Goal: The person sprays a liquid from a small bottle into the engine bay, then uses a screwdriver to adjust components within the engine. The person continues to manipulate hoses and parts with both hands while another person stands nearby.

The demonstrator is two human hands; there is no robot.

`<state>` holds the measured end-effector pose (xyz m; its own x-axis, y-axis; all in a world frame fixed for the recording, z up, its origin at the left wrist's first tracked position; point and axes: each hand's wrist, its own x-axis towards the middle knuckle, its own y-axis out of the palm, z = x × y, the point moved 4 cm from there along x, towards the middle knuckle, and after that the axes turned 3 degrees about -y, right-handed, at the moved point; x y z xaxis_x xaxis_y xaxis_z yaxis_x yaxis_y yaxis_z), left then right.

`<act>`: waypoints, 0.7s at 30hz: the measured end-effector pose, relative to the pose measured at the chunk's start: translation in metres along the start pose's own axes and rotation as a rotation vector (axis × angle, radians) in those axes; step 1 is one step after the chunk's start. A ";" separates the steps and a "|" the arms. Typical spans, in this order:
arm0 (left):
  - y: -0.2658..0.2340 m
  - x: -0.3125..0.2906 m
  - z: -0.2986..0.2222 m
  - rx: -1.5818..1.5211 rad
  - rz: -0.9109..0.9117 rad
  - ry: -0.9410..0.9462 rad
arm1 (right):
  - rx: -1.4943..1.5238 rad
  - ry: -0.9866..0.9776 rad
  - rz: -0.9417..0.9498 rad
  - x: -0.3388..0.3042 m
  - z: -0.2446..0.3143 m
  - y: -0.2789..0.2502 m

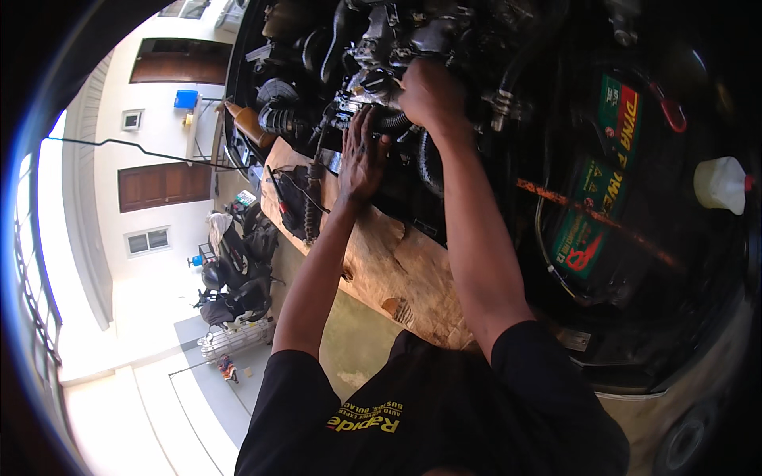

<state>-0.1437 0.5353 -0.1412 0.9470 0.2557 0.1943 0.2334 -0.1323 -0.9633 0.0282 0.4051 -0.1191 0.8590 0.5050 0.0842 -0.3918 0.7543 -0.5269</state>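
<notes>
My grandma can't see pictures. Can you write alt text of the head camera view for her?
A person's bare right hand curls over the parts of a vehicle's engine, its fingertips hidden, while the left hand lies outstretched nearby. A green-labelled battery sits to the right, and a parked motorbike is off to the left.

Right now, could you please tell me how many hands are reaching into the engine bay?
2: the left hand, fingers extended, beside a ribbed black hose; the right hand, curled, farther right over the engine. No other hand shows.
</notes>
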 end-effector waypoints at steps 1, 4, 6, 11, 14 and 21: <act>0.000 0.000 0.003 -0.002 0.010 -0.013 | 0.015 0.001 -0.017 0.004 0.000 0.001; 0.000 0.002 -0.001 -0.034 -0.003 -0.014 | 0.007 0.010 -0.019 0.005 -0.010 0.008; -0.001 -0.003 0.006 -0.033 -0.024 0.001 | -0.015 -0.008 0.047 0.006 -0.006 0.010; 0.005 -0.012 0.006 -0.098 -0.003 -0.072 | -0.110 0.000 0.063 -0.005 0.009 0.014; 0.003 -0.005 0.008 -0.111 0.025 -0.090 | -0.176 -0.106 0.068 0.005 0.002 0.008; 0.011 -0.003 0.031 -0.206 0.038 -0.075 | -0.320 -0.239 0.005 -0.009 0.036 0.010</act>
<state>-0.1513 0.5623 -0.1576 0.9386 0.3165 0.1371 0.2456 -0.3339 -0.9101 0.0042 0.4229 -0.0945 0.7414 0.6206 0.2552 -0.2410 0.6013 -0.7618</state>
